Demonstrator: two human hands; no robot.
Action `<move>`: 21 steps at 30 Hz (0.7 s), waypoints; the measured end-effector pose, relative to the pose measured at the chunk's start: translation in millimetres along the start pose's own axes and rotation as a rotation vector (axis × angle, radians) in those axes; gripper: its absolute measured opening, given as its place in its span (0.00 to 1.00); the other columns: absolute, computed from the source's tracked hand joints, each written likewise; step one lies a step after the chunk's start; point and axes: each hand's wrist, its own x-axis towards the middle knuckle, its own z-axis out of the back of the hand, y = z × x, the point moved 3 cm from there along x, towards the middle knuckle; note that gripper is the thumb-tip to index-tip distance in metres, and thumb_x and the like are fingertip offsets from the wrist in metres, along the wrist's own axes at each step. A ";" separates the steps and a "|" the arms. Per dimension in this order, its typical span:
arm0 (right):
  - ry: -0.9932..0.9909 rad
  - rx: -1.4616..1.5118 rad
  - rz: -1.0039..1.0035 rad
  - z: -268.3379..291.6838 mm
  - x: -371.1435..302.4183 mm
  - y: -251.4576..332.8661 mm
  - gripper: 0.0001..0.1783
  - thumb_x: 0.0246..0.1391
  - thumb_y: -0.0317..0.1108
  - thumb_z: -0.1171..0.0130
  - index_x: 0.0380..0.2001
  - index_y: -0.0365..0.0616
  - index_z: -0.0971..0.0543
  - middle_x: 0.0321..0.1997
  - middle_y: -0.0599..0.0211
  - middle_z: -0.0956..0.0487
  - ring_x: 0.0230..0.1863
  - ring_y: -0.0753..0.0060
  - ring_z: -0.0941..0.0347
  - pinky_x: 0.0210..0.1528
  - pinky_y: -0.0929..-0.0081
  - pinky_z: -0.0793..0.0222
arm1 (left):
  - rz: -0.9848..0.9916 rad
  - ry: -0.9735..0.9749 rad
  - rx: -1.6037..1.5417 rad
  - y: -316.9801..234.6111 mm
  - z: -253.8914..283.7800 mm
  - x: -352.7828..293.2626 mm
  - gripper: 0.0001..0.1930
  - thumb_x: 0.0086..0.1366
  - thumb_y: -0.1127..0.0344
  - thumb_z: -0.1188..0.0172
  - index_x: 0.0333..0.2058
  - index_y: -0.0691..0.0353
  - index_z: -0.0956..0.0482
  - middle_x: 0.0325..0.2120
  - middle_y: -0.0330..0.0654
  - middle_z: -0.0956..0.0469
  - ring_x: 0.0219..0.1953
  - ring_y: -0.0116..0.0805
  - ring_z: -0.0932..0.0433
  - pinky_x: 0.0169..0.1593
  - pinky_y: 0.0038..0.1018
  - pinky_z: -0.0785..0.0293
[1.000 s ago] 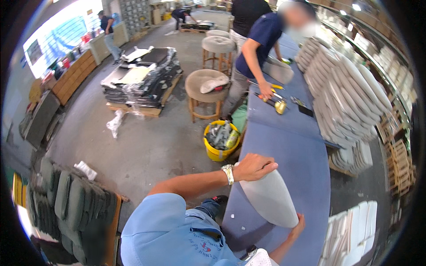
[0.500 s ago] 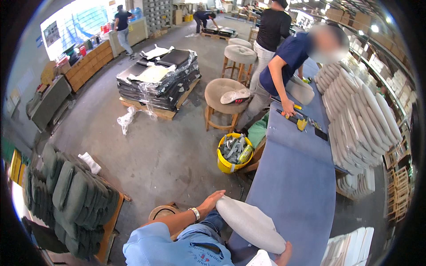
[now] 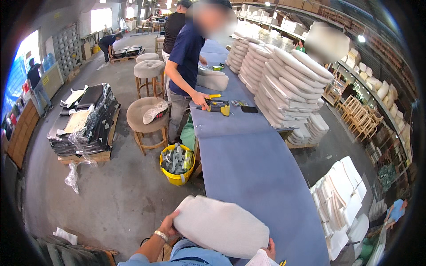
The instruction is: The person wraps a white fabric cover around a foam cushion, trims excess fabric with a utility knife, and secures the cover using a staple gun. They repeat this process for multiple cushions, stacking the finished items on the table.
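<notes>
A light grey upholstered seat cushion (image 3: 224, 227) is held up by its two ends, its broad face showing, just above the near end of the blue-covered table (image 3: 248, 166). At its left end my left hand (image 3: 168, 224) grips the edge, a metal watch on the wrist. My right hand (image 3: 270, 249) is closed on the lower right corner, with several of its fingers hidden. Something white, partly cut off, lies against that hand. Yellow handles of a tool (image 3: 282, 263) peek out at the bottom edge beside it.
Across the table a co-worker's hand (image 3: 202, 101) grips a yellow and black power driver (image 3: 218, 107). Tall stacks of grey cushions (image 3: 290, 84) line the table's right side. A yellow bucket of scraps (image 3: 177, 165) and a round stool (image 3: 147, 116) stand at the left. White pads (image 3: 339, 190) are piled at right.
The view has swung to the right. Between my hands the cushion has tilted, so that more of its broad face shows. Both hands keep their hold on it.
</notes>
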 end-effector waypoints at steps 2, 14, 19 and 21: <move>-0.066 -0.003 -0.173 9.4 -3.1 -8.1 0.46 0.57 0.41 0.38 0.74 0.39 0.43 0.72 0.51 0.33 0.70 0.64 0.38 0.70 0.74 0.42 | -0.100 0.184 0.113 -20.3 -28.4 18.3 0.36 0.68 0.49 0.37 0.67 0.62 0.34 0.64 0.52 0.29 0.65 0.49 0.28 0.68 0.50 0.34; -0.325 0.825 -0.087 -5.2 -23.4 -80.1 0.38 0.67 0.54 0.50 0.72 0.44 0.39 0.70 0.55 0.30 0.65 0.58 0.30 0.65 0.58 0.32 | -0.426 0.691 0.330 -30.7 -306.4 -13.4 0.28 0.73 0.61 0.43 0.67 0.65 0.34 0.61 0.44 0.27 0.60 0.32 0.27 0.66 0.35 0.33; -0.475 1.050 0.422 24.0 7.6 -59.8 0.37 0.69 0.59 0.54 0.71 0.47 0.36 0.71 0.59 0.31 0.66 0.57 0.30 0.65 0.51 0.31 | -0.634 1.087 0.875 17.6 -357.3 -59.2 0.32 0.73 0.53 0.41 0.68 0.66 0.34 0.60 0.50 0.25 0.60 0.40 0.25 0.63 0.38 0.30; -0.347 1.072 0.611 33.8 35.5 -9.6 0.36 0.69 0.60 0.51 0.70 0.49 0.35 0.73 0.63 0.33 0.69 0.57 0.33 0.68 0.50 0.34 | -0.503 1.298 1.042 35.3 -352.5 -34.6 0.32 0.72 0.51 0.41 0.67 0.65 0.33 0.59 0.54 0.23 0.59 0.45 0.23 0.61 0.40 0.27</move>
